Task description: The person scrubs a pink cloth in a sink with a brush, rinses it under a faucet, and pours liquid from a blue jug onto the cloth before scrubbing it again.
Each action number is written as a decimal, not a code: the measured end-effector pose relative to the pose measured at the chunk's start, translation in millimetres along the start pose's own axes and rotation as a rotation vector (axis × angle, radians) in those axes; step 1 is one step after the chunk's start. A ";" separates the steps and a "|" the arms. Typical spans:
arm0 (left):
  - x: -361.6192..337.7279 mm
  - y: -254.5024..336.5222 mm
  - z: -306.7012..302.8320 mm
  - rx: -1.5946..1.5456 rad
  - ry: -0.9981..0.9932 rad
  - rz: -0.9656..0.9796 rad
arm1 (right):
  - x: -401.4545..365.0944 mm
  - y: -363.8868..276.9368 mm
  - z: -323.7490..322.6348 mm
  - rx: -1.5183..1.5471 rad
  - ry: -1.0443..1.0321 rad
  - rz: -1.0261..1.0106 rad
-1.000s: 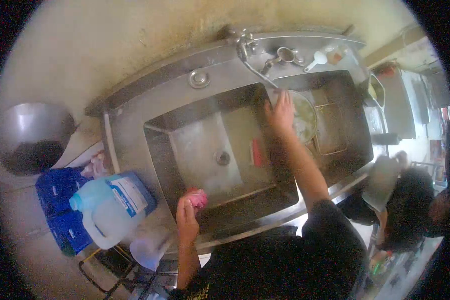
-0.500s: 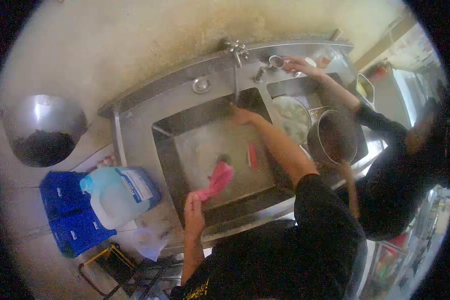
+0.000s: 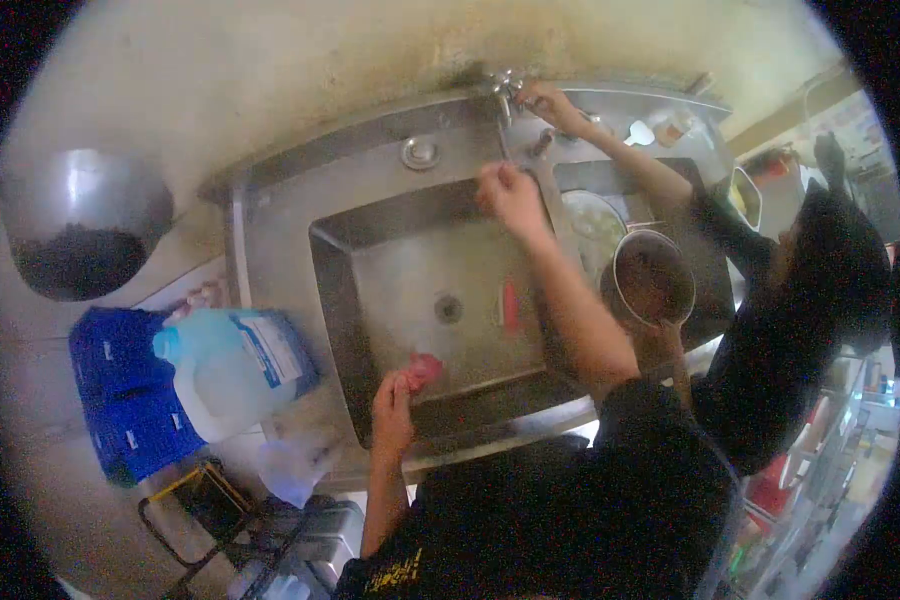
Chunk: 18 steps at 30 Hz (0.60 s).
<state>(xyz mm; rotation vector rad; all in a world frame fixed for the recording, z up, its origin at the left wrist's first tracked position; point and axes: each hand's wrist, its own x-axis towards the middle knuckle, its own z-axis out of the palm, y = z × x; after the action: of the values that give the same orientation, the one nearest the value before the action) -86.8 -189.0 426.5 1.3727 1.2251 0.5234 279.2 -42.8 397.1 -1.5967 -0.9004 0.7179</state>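
My left hand (image 3: 392, 408) is closed on a crumpled pink cloth (image 3: 425, 371) low over the near left part of the steel sink basin (image 3: 400, 275). Raised over the basin's far right corner, my right hand (image 3: 513, 198) is just below the faucet (image 3: 505, 88); its fingers look bent but are blurred, and I cannot make out anything in them. A red and white object (image 3: 510, 305) lies on the basin floor, right of the drain (image 3: 448, 308).
Another person's hand (image 3: 550, 105) is at the faucet, and their other hand is by the handle of a pot (image 3: 654, 278) over the right basin. A round pan (image 3: 592, 218) sits there too. Left stand a large jug (image 3: 235, 370) and blue crate (image 3: 130, 400).
My right hand has lifted out of the far side of the basin. The pink cloth is drawn back and bunched nearer my left hand. The other person's hand moved left to the faucet.
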 end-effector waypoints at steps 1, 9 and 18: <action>-1.4 11.8 1.0 -0.017 0.007 0.045 | -42.8 -7.0 12.1 -0.057 -0.049 0.078; -14.2 33.4 -1.7 -0.021 -0.006 0.212 | -296.7 13.7 33.7 -0.050 -0.620 0.083; -10.9 71.7 13.3 -0.066 -0.066 0.270 | -279.2 -36.4 -12.4 -0.501 -0.610 -0.093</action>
<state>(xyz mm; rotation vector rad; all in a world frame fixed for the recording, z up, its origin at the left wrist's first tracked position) -53.6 -189.1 492.4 1.4958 0.9662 0.6947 136.3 -283.2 432.1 -1.7748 -1.6925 0.9894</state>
